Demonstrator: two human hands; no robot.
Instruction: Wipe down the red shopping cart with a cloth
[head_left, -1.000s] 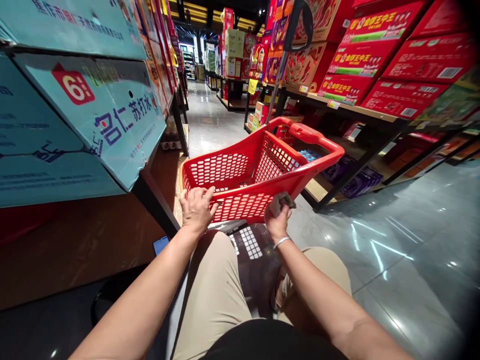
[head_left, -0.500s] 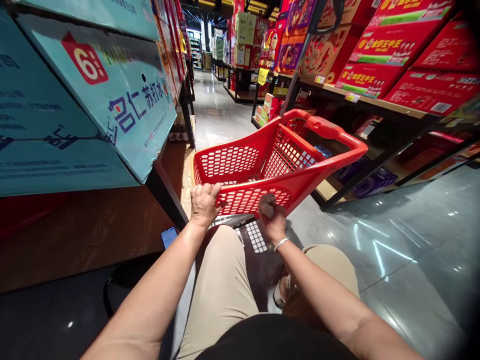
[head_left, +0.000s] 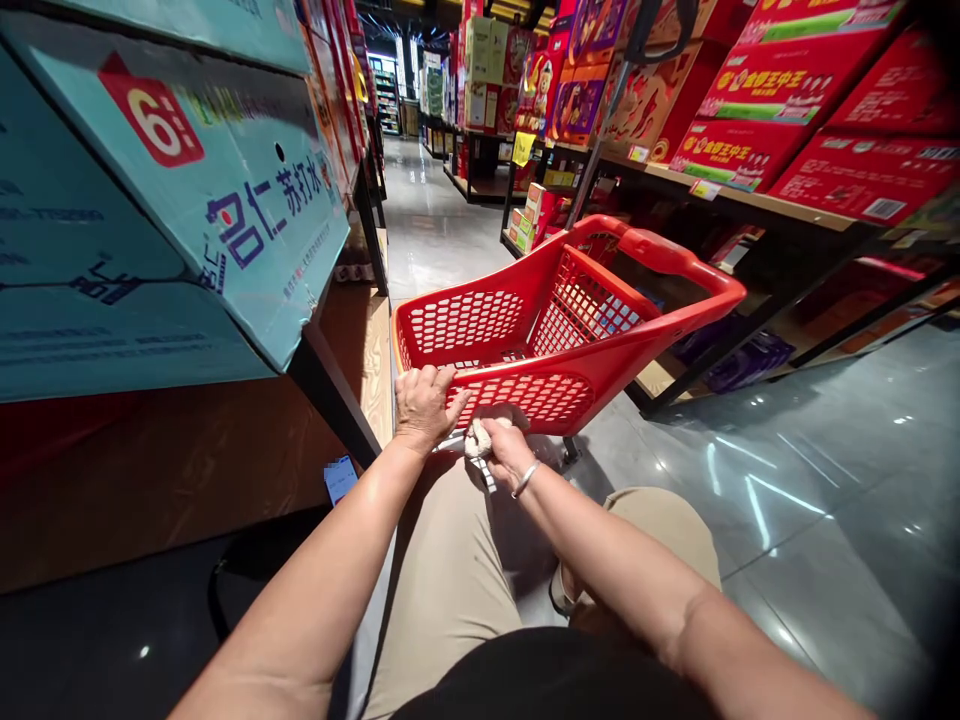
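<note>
In the middle of the frame stood a red plastic cart (head_left: 630,350), its tapered basket pierced with rows of rounded holes and its thick, smooth rim rising toward a looped handle (head_left: 656,250) at right of centre. The left hand (head_left: 426,408) was bent over the near rim, just left of centre, its fingers across the top and its thumb spread against the outer wall, so that it had hold of the cart. Just to its right, the right hand (head_left: 510,452) was closed around a pale, soft, crumpled cloth (head_left: 478,438) at the lower edge of the basket's near side; whether the cloth touched the plastic could not be told. A smooth, silvery bracelet (head_left: 525,480) ringed the right wrist. Below the cart, at bottom centre, showed knees in beige trousers (head_left: 442,570) of lightly creased fabric. The upper left was filled by pale blue cardboard boxes (head_left: 247,200), square-cornered and scuffed along the edges, with a flat phone (head_left: 340,480) lower down. At upper right, glossy red boxes (head_left: 757,90) sat stacked on a wood-topped shelf (head_left: 787,203) with a black frame. Polished grey floor (head_left: 825,500), streaked with reflections, spread across the lower right.
</note>
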